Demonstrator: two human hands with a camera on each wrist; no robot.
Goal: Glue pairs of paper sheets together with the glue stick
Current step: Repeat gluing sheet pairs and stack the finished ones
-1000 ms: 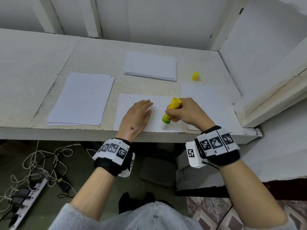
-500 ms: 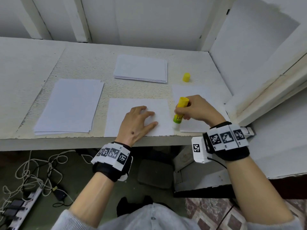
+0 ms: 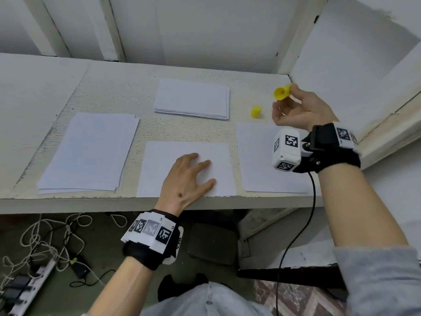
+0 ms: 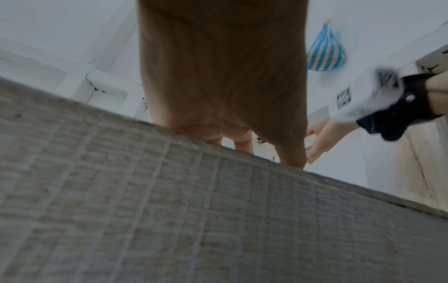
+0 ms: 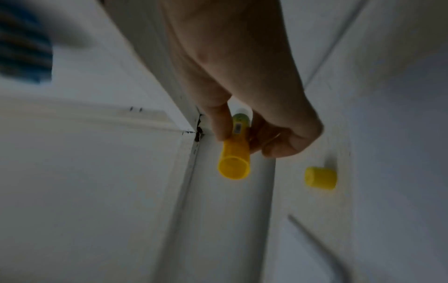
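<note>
My left hand (image 3: 189,176) lies flat with spread fingers on a single white sheet (image 3: 159,169) at the table's front edge. My right hand (image 3: 296,108) is raised above the table at the right and pinches the yellow glue stick (image 3: 282,92), its base end pointing left; the same glue stick (image 5: 234,153) shows between the fingers in the right wrist view. The yellow cap (image 3: 256,111) stands on the table just left of that hand, and the cap (image 5: 320,178) is apart from the stick. A second single sheet (image 3: 257,160) lies below the right wrist.
One paper stack (image 3: 91,151) lies at the left and another paper stack (image 3: 193,99) at the back middle. White walls and a slanted board (image 3: 355,71) close the table at the back and right. Cables and a power strip (image 3: 27,283) lie on the floor.
My right hand has lifted the glue stick off the front sheet and carried it up and back to the right, near the cap. The left hand stays on the sheet.
</note>
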